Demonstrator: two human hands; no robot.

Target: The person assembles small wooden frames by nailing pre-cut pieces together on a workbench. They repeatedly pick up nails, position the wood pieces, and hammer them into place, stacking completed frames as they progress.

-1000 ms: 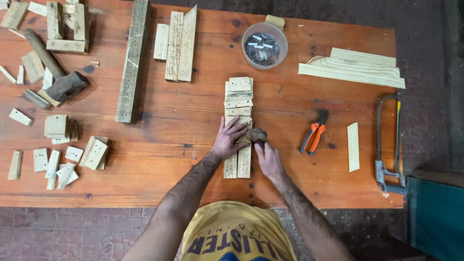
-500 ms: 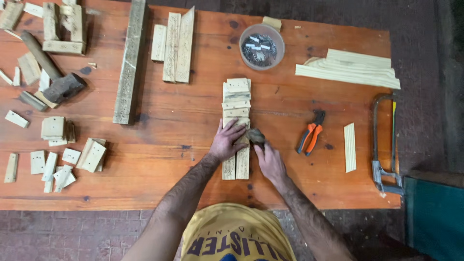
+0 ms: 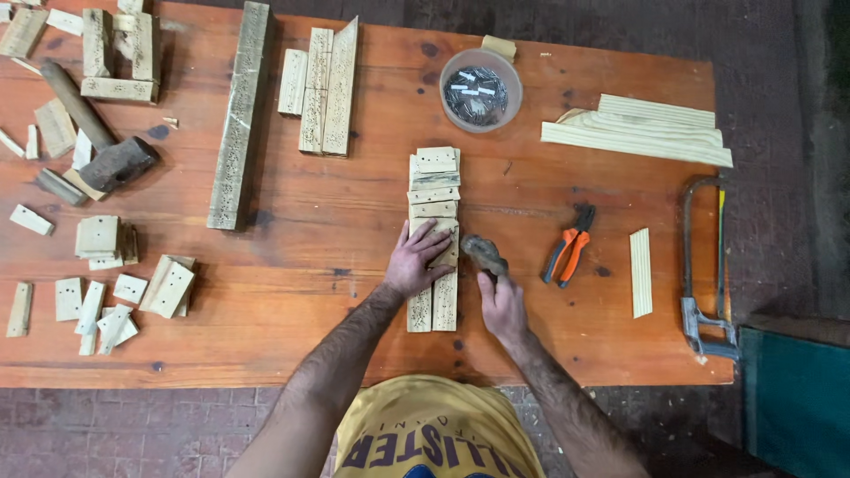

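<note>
Two long wooden strips (image 3: 432, 305) lie side by side on the orange wooden table (image 3: 292, 292), with several short wooden blocks (image 3: 434, 173) laid across their far half. My left hand (image 3: 419, 258) presses flat on the nearest cross block. My right hand (image 3: 501, 305) grips the handle of a small hammer (image 3: 482, 252), whose dark head sits just right of that block.
A bowl of nails (image 3: 481, 90) stands beyond the strips. Orange-handled pliers (image 3: 568, 248), a loose slat (image 3: 640, 272) and a hacksaw (image 3: 704, 265) lie to the right. Thin slats (image 3: 642, 133) are stacked at the back right. Scrap blocks (image 3: 102, 265), a mallet (image 3: 97, 133) and planks (image 3: 239, 115) fill the left.
The hammer head has shifted slightly right and away from the block. My left hand stays pressed on the cross block.
</note>
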